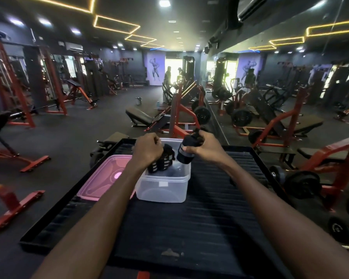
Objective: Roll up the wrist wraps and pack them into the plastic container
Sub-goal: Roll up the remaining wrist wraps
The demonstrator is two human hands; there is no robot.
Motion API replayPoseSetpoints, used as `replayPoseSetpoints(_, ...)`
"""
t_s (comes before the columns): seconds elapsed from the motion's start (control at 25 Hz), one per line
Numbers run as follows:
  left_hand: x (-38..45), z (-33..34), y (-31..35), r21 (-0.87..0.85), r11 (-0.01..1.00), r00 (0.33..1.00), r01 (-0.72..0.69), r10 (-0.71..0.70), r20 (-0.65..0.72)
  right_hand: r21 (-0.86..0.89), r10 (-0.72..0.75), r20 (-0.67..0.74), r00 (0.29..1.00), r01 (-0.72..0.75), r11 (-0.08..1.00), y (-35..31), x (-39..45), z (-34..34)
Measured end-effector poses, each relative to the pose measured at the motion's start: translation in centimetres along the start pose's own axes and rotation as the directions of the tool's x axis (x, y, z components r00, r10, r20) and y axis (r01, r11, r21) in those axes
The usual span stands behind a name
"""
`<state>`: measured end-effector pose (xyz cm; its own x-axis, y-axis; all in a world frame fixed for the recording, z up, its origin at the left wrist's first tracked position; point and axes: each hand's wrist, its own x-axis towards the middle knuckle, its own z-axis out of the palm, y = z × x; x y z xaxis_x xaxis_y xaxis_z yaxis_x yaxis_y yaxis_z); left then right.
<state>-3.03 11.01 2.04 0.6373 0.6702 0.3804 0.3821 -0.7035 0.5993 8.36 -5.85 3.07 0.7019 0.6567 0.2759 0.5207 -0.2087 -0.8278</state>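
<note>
A clear plastic container (163,189) stands open on the black ribbed platform (199,218). My left hand (147,150) is closed over the container's left rim, gripping a black wrist wrap with grey stripes (163,161) that hangs into the container. My right hand (206,147) hovers over the right rim and holds a rolled black wrist wrap (185,152), tilted with one end pointing down-left. Something dark lies at the container's bottom, partly hidden by the wraps.
The pink lid (107,176) lies flat left of the container. The platform has a raised black rim. Red gym machines, benches and a loaded barbell (298,183) surround it; a mirror wall runs along the right.
</note>
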Motion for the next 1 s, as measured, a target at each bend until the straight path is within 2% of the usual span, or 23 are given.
replayPoseSetpoints(0.16, 0.1, -0.3, -3.1, 0.184, 0.982, 0.998, 0.026, -0.036, 0.052, -0.117, 0.005, 0.117, 0.993, 0.009, 0.993, -1.2, 1.5, 4.9)
replayPoseSetpoints(0.28, 0.3, 0.0, -4.8, 0.224, 0.975, 0.993, 0.006, -0.032, 0.115, -0.215, 0.024, 0.156, 0.987, 0.010, 0.977, -1.0, 2.4, 8.5)
replayPoseSetpoints(0.56, 1.2, 0.2, -7.2, 0.172, 0.984, 0.989, -0.051, 0.025, 0.148, -0.484, 0.038, 0.232, 0.972, 0.081, 0.872, -0.1, 4.2, 14.0)
replayPoseSetpoints(0.76, 1.3, 0.0, -8.2, 0.099, 0.994, 0.985, -0.052, 0.035, 0.166, -0.525, -0.001, 0.262, 0.965, 0.143, 0.839, 0.0, 4.2, 16.1)
replayPoseSetpoints(1.0, 1.4, -0.2, -8.1, 0.092, 0.995, 0.980, -0.042, 0.023, 0.195, -0.566, -0.007, 0.264, 0.965, 0.160, 0.808, -0.2, 5.0, 16.9)
